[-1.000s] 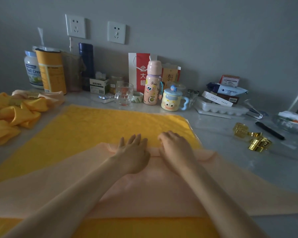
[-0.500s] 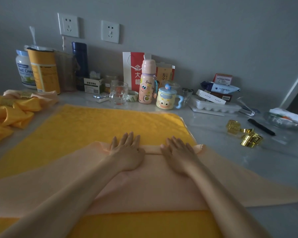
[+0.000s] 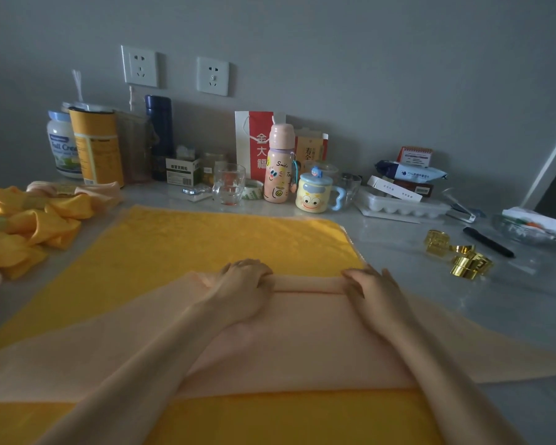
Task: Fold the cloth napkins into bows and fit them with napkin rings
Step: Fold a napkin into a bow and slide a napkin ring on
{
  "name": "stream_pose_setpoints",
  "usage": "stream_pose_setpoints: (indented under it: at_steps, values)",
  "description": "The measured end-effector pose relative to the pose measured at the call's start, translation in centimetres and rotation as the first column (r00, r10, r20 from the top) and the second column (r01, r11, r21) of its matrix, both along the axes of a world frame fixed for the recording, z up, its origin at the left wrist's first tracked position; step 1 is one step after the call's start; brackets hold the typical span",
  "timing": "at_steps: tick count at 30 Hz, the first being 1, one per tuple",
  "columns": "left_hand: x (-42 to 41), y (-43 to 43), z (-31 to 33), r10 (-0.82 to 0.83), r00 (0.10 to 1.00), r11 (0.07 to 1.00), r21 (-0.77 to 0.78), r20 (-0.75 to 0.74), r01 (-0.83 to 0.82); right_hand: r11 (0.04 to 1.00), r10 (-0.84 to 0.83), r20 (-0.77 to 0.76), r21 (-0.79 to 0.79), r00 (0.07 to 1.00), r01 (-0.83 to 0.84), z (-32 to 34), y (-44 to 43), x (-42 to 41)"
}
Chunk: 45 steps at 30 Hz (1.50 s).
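Note:
A peach cloth napkin [image 3: 302,342] lies spread over a yellow cloth [image 3: 206,245] on the table. Its far edge is turned into a narrow roll [image 3: 305,283]. My left hand [image 3: 241,287] grips the roll's left part, fingers curled over it. My right hand [image 3: 371,293] holds the roll's right end with fingers bent around it. Gold napkin rings [image 3: 463,258] lie in a small heap on the bare table to the right. Finished yellow and peach bows [image 3: 26,226] with rings lie at the far left.
Along the back wall stand tins and a jar [image 3: 93,146], a dark flask [image 3: 159,136], a glass [image 3: 228,187], a pink bottle [image 3: 278,168], a yellow mug [image 3: 313,194], an egg tray [image 3: 402,207] and boxes. A black pen [image 3: 488,242] lies beyond the rings.
Both hands went from lying flat side by side on the napkin's far edge to curling round it and moving apart; that edge now forms a roll. The head tilted slightly.

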<state>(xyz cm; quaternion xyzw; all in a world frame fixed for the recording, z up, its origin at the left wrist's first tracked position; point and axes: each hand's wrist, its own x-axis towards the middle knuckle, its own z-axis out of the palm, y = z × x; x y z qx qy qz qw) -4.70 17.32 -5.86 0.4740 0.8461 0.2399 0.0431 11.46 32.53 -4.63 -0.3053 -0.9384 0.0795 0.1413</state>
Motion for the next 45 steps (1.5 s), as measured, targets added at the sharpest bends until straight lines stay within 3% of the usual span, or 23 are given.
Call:
stream_pose_setpoints:
  at_steps: [5, 13, 22, 28, 32, 34, 37, 41, 45]
  values:
    - [-0.2, -0.2, 0.6, 0.004, 1.000, 1.000, -0.001, 0.020, -0.004, 0.997, 0.060, -0.059, -0.046, 0.996, -0.062, 0.2, -0.5, -0.4]
    - [-0.1, -0.1, 1.1, 0.035, 0.999, 0.999, 0.021, -0.002, -0.035, 0.997, 0.073, -0.150, 0.035, 0.986, -0.068, 0.5, -0.7, -0.4]
    - [0.6, -0.4, 2.4, 0.027, 0.996, 0.999, 0.036, 0.090, -0.031, 0.988, 0.066, -0.016, 0.144, 0.998, -0.063, 1.3, -1.6, -0.3]
    - [1.3, -0.3, 2.4, 0.043, 0.999, 0.999, 0.000, 0.009, -0.043, 0.994, 0.064, 0.081, 0.078, 0.995, -0.070, 1.9, -2.6, -0.5]
    - [1.8, -0.2, 2.0, 0.011, 0.997, 0.996, -0.092, -0.075, -0.018, 0.991, -0.005, 0.016, 0.135, 1.000, 0.003, 1.5, -2.6, -0.7]
    - [2.2, -0.1, 1.2, -0.028, 0.988, 0.980, -0.198, -0.154, -0.003, 0.969, -0.037, -0.011, 0.243, 0.999, 0.039, 1.0, -3.1, -1.3]
    - [2.8, -0.2, 0.1, -0.040, 0.973, 0.955, -0.294, -0.227, -0.029, 0.947, 0.080, -0.070, 0.318, 0.994, -0.054, 0.0, -3.6, -2.1]
    - [2.7, -0.1, -0.3, -0.009, 0.980, 0.950, -0.308, -0.197, -0.053, 0.957, 0.287, 0.029, 0.039, 0.957, -0.288, -0.9, -5.3, -3.1]
    - [2.7, 0.1, -0.3, -0.006, 0.984, 0.946, -0.319, -0.179, -0.052, 0.966, 0.258, 0.175, -0.038, 0.950, -0.256, -1.3, -5.5, -3.3]
